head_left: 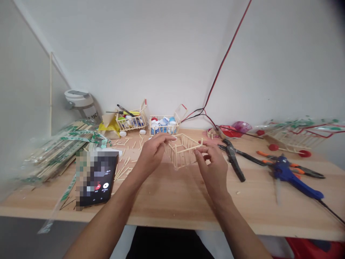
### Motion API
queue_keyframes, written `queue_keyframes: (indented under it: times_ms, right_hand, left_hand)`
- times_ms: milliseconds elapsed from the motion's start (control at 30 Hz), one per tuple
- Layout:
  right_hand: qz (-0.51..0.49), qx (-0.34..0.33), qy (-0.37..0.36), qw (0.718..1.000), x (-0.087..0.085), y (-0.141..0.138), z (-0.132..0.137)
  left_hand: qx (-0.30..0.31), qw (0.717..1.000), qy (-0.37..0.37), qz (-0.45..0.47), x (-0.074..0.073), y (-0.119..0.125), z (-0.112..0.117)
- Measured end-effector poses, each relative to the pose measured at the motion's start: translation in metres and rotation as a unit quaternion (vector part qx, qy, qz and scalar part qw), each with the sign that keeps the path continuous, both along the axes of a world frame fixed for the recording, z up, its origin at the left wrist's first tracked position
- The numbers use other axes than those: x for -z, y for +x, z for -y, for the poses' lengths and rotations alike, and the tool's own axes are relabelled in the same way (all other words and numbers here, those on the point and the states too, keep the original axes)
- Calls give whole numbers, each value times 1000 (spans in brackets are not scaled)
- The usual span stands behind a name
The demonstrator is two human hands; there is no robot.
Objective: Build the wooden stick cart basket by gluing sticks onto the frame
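A small open crate of glued wooden sticks (183,151) is held in the air above the middle of the table. My left hand (152,153) reaches its left side, with the fingertips on the upper rim. My right hand (212,162) grips the right end of the crate, with the fingers around a stick of the rim. The crate's lower corner hangs close to the tabletop, and I cannot tell whether it touches.
A wooden table (188,201) holds loose sticks, a phone (98,178), bundled sticks (61,151), pliers (233,160), a blue glue gun (288,174) and stick baskets (163,125) of bottle caps. A red-black cable (223,61) runs up the wall.
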State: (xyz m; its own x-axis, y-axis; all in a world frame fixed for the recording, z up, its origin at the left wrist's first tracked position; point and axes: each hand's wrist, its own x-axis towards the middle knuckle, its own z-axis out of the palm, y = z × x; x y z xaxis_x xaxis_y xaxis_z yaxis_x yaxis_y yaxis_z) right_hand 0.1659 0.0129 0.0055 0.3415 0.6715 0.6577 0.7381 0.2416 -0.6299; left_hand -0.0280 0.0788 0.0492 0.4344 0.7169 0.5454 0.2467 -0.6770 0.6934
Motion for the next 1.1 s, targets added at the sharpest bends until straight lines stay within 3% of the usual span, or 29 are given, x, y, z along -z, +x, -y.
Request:
queue_keyframes:
  times_ms: [100,200,333,500,833,1100]
  right_hand:
    - [2,-2,4,1000,1,0,-1]
    - [10,-5,9,1000,1,-1,-1]
    - [18,-12,16,1000,0,-2,0]
    - [22,-15,24,999,-1,-3,0]
    - [36,-10,30,999,-3,-4,1]
    - [52,-4,53,997,-5,-5,-1]
  left_hand:
    - [-44,998,44,1,-12,4,8]
    - [-50,992,107,-42,-26,14,17]
    - [-41,975,138,-170,-39,31,24]
    - [-33,941,139,-306,-41,43,19]
    - [1,954,86,-288,-36,47,10]
    - [-8,967,57,-249,-35,48,10]
